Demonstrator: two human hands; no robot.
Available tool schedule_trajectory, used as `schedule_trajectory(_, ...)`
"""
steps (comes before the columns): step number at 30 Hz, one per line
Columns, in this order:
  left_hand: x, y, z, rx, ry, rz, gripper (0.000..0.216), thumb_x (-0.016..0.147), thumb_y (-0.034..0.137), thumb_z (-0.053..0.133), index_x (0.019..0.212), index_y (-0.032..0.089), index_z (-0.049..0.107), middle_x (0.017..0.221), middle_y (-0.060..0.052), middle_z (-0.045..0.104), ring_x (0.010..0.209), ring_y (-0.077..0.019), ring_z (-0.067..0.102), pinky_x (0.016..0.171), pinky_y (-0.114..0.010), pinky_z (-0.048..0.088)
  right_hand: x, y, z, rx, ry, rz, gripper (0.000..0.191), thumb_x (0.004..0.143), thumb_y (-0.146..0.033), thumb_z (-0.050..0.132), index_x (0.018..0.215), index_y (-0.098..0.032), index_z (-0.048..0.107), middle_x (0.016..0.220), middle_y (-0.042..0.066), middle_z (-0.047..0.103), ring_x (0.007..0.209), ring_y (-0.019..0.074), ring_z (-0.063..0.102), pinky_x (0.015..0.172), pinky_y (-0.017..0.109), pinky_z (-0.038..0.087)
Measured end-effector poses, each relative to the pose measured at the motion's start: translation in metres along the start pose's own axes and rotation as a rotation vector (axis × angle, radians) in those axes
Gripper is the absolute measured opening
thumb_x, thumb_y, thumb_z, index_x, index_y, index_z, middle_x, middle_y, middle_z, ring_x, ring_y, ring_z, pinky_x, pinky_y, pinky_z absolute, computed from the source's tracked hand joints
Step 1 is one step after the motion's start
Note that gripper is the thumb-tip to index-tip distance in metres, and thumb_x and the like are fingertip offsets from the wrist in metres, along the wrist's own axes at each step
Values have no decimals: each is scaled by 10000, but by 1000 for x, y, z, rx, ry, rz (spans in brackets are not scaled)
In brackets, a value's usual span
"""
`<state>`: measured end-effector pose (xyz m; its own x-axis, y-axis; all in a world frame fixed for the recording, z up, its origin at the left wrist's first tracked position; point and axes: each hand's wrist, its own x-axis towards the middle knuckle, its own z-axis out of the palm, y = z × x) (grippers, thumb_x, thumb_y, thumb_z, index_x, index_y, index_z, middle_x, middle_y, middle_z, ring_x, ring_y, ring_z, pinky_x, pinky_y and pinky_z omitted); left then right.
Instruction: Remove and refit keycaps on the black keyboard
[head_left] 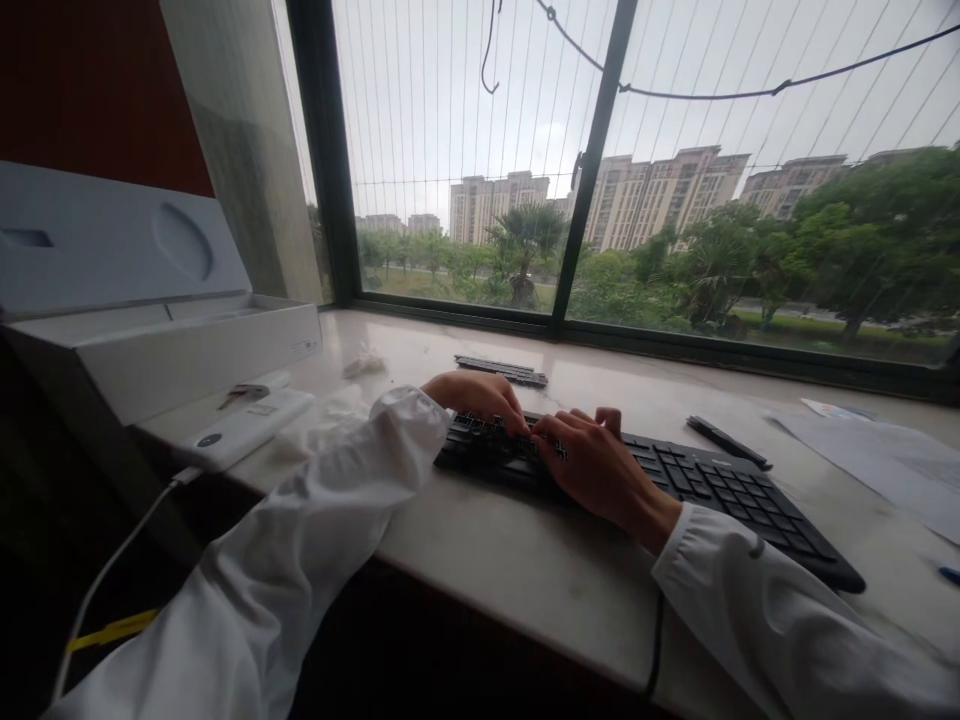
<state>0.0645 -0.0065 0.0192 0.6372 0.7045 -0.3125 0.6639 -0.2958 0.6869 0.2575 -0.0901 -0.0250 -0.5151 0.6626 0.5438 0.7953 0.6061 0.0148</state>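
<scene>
A black keyboard (720,485) lies slanted on the pale stone sill (525,570). Both my hands sit close together over its left end. My left hand (480,398) has its fingers curled down onto the keys. My right hand (600,465) is bent the same way, and its fingertips meet those of the left hand. What is pinched between the fingertips is hidden. Both arms wear white sleeves.
An open white box (172,350) stands at the left, with a white device (240,425) and its cable in front of it. A black strip (501,370) lies behind the keyboard and a black pen-like bar (727,442) lies to its right. Papers (885,455) are at the far right. A barred window rises behind.
</scene>
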Motion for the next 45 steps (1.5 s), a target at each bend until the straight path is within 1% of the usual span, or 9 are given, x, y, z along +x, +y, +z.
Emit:
schedule_trajectory(6,-3,-3,-2,52,14,14,364,591,501,718,809,210,744,740,5,662,565,-77,385,465,-230,218,-1,-1,-1,21,-7,-22,185,908,-278,459,906,-243,640,865,7,674,839,172,592,806,365,238)
schedule_trajectory(12,-3,-5,-1,100,77,-51,417,528,536,750,777,201,743,553,37,522,521,-73,332,465,-242,199,-2,-1,0,35,-27,-56,223,913,-281,446,958,-259,663,926,23,677,870,175,596,830,370,252)
schedule_trajectory(21,-4,-4,0,80,89,-59,497,535,585,735,807,168,745,561,21,486,554,-87,322,480,-266,188,-3,-1,-1,44,-36,-65,243,919,-301,442,998,-264,668,925,25,666,874,166,589,832,371,270)
schedule_trajectory(28,-2,-7,1,79,98,-78,531,485,608,750,791,174,748,539,19,461,566,-94,312,487,-272,166,-3,-1,-1,47,-38,-68,252,923,-304,441,986,-259,681,934,32,669,884,159,588,835,371,275)
schedule_trajectory(33,-3,-6,1,140,101,-105,528,522,608,731,820,171,749,526,23,461,567,-100,311,509,-275,169,-2,-2,-2,63,-50,-67,248,925,-296,437,967,-258,679,923,20,670,883,160,588,829,376,263)
schedule_trajectory(39,-5,-5,0,235,93,-10,453,625,562,689,858,177,741,649,30,582,673,-111,410,597,-242,259,-3,-3,-5,62,-43,-78,252,928,-289,433,978,-253,677,935,22,668,881,154,585,828,362,262)
schedule_trajectory(45,-6,-4,-1,247,72,11,468,632,559,682,883,168,734,704,24,626,738,-128,460,629,-226,290,-3,-4,-10,69,-41,-126,322,949,-316,389,895,-260,701,891,22,669,839,140,574,812,357,253)
